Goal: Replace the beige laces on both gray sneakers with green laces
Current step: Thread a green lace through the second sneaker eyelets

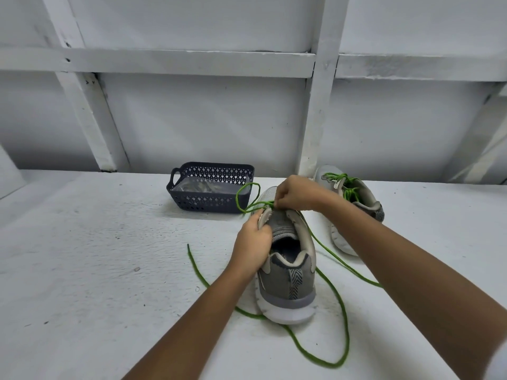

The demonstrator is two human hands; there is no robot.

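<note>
1. Loose green lace trailed around the heel of the near sneaker
2. Left hand gripped its eyelet flap; right hand pinched the lace above its toe
3. Basket contents beyond it were hard to make out

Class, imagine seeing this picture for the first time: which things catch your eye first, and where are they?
A bright green lace loops over the white table around the gray sneaker at centre; the left hand grips the sneaker, the right hand pinches the lace near its toe. Behind it, a second sneaker laced in green lies right, a dark basket left.
</note>
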